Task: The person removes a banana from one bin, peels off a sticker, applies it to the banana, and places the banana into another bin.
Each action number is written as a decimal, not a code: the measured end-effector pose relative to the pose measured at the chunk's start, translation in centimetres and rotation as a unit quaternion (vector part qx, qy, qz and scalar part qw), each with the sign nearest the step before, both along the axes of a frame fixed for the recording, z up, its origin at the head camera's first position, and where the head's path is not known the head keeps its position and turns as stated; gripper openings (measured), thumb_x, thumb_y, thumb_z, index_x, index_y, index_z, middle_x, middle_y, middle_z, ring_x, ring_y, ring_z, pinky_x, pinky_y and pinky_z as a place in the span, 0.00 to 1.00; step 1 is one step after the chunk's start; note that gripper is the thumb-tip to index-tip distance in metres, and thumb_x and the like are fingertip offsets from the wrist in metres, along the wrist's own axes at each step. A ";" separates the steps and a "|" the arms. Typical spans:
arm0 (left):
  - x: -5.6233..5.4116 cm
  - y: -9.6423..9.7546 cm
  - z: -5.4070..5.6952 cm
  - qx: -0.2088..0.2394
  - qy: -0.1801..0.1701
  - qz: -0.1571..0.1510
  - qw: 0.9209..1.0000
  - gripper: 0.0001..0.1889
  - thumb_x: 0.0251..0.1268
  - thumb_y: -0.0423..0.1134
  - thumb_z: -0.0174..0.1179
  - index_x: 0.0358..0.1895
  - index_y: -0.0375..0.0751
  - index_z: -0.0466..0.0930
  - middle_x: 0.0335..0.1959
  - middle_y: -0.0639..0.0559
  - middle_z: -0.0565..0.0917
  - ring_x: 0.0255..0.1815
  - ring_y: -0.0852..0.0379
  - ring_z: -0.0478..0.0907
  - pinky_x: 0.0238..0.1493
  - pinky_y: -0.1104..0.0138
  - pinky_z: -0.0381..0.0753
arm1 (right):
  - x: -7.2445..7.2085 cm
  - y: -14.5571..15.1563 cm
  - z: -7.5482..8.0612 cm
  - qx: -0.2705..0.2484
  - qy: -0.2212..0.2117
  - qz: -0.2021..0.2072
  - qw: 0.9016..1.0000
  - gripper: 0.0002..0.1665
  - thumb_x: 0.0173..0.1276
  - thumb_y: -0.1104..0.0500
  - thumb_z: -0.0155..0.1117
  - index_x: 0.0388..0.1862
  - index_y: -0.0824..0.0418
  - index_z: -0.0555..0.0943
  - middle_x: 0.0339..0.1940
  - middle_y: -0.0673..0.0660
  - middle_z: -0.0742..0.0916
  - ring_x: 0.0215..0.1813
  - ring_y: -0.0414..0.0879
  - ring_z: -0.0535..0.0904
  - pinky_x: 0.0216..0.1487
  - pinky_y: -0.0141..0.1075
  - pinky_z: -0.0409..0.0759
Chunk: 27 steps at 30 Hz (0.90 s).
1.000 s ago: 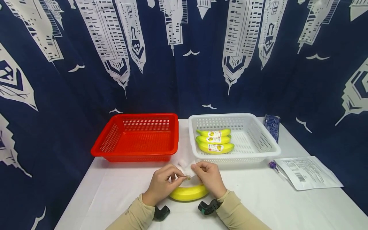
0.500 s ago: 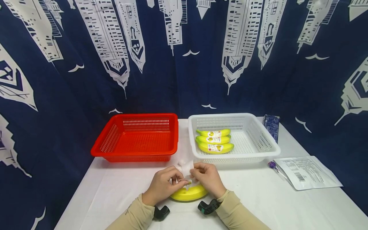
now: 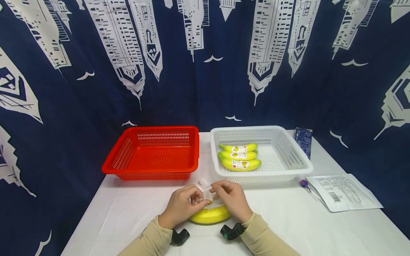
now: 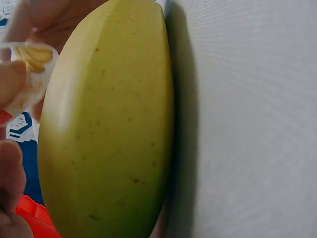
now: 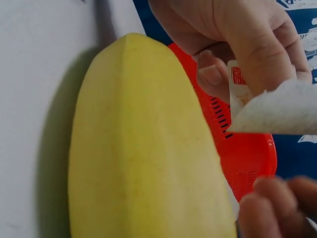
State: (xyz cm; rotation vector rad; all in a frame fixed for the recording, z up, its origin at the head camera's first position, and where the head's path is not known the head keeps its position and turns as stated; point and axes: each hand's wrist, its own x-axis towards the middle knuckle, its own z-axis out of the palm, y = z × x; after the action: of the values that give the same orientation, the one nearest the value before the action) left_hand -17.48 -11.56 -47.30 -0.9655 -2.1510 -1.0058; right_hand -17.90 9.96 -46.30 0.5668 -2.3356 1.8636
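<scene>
A yellow banana (image 3: 209, 216) lies on the white tablecloth below both hands, its bare side filling much of both wrist views. My left hand (image 3: 182, 205) pinches a small banana-picture sticker (image 5: 237, 89) between thumb and index finger just above the fruit. Facing it, my right hand (image 3: 233, 199) pinches a thin white paper strip (image 3: 208, 195) that joins the sticker area. In the right wrist view this white strip (image 5: 282, 111) curls away from the sticker, and the right fingertips (image 5: 267, 208) are blurred. The sticker (image 4: 37, 57) shows bananas and a red corner in the left wrist view.
A red basket (image 3: 150, 175) stands at the back left. Beside it, a white basket (image 3: 296, 163) holds three labelled bananas (image 3: 240, 155). To the right lie a purple-topped lollipop (image 3: 303, 183), a white packet (image 3: 346, 193) and a dark blue packet (image 3: 303, 142).
My right hand has shifted slightly left and closer to the left hand. The white strip between the hands has changed its fold. Left hand and banana stay nearly in place.
</scene>
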 end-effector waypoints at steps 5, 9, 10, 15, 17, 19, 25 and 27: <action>-0.1 -0.1 -0.2 0.004 -0.007 0.014 1.000 0.16 0.49 0.38 0.81 0.30 0.52 0.79 0.21 0.63 0.76 0.23 0.70 0.72 0.27 0.83 0.68 | 0.3 -0.1 -0.4 0.037 0.112 0.066 0.991 0.10 0.66 0.58 0.75 0.45 0.60 0.89 0.36 0.51 0.91 0.34 0.39 0.82 0.37 0.36 0.81; -0.2 -0.2 -0.3 0.008 -0.010 0.006 1.000 0.15 0.49 0.37 0.81 0.30 0.52 0.79 0.21 0.63 0.77 0.23 0.70 0.73 0.27 0.83 0.69 | 0.3 -0.2 -0.5 0.064 0.154 0.080 0.983 0.10 0.63 0.55 0.79 0.43 0.50 0.90 0.35 0.44 0.90 0.34 0.36 0.80 0.36 0.39 0.80; -0.2 -0.3 -0.3 0.008 -0.011 0.004 1.000 0.15 0.50 0.37 0.80 0.31 0.52 0.79 0.21 0.63 0.77 0.23 0.70 0.73 0.28 0.83 0.69 | 0.3 -0.2 -0.5 0.067 0.153 0.080 0.983 0.08 0.64 0.54 0.78 0.42 0.48 0.90 0.34 0.43 0.89 0.34 0.36 0.80 0.36 0.38 0.80; -0.2 -0.4 0.0 0.005 -0.033 0.005 0.999 0.13 0.53 0.39 0.79 0.31 0.53 0.81 0.21 0.66 0.77 0.23 0.71 0.72 0.27 0.82 0.68 | 0.3 0.4 -0.3 0.078 0.142 0.078 0.984 0.04 0.69 0.57 0.73 0.41 0.49 0.90 0.34 0.44 0.90 0.35 0.36 0.80 0.39 0.35 0.80; -0.1 -0.5 0.2 0.004 -0.050 0.006 0.999 0.11 0.55 0.40 0.79 0.31 0.53 0.82 0.21 0.67 0.78 0.23 0.72 0.71 0.26 0.82 0.67 | 0.3 0.7 -0.2 0.087 0.137 0.073 0.984 0.04 0.70 0.59 0.72 0.41 0.50 0.90 0.35 0.45 0.91 0.35 0.36 0.81 0.40 0.34 0.80; -0.1 -0.6 0.3 0.002 -0.067 0.001 0.998 0.09 0.57 0.40 0.77 0.32 0.54 0.83 0.22 0.68 0.79 0.24 0.73 0.71 0.25 0.81 0.68 | 0.2 1.1 -0.2 0.095 0.130 0.065 0.985 0.04 0.70 0.60 0.71 0.41 0.51 0.90 0.36 0.46 0.91 0.36 0.35 0.82 0.41 0.35 0.80; 0.0 -1.0 0.8 -0.019 -0.104 -0.021 0.994 0.03 0.63 0.41 0.73 0.35 0.51 0.88 0.25 0.68 0.84 0.26 0.73 0.73 0.27 0.77 0.72 | 0.2 1.9 0.1 0.104 0.108 0.051 0.987 0.04 0.67 0.60 0.74 0.37 0.50 0.90 0.35 0.45 0.91 0.36 0.35 0.82 0.41 0.36 0.80; 0.0 -1.3 0.9 -0.028 -0.117 -0.026 0.992 0.03 0.63 0.42 0.73 0.36 0.51 0.88 0.25 0.68 0.84 0.26 0.74 0.73 0.28 0.77 0.74 | 0.2 2.0 0.2 0.105 0.107 0.057 0.987 0.05 0.66 0.60 0.75 0.35 0.48 0.90 0.34 0.44 0.91 0.36 0.35 0.82 0.41 0.37 0.80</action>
State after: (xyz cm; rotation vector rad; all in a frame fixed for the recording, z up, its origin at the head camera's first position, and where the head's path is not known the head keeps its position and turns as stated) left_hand -17.53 -12.82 -46.40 -0.9765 -2.3679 -1.1386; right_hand -17.68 11.95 -46.13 0.8925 -2.4131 1.5173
